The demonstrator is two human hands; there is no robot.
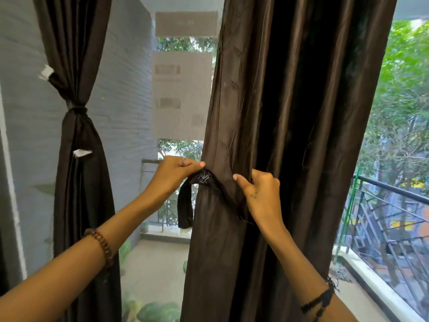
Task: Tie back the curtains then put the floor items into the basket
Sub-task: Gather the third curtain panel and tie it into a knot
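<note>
Beaded bracelet [102,246] (brown), finger ring [183,161]

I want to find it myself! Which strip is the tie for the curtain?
Find the big brown curtain in the middle, beside the balcony railing. Across its front, between the left hand and right hand, runs a narrow dark tie band. Its loose end dangles left, and pale stitching marks it, unlike the plain folds.
</note>
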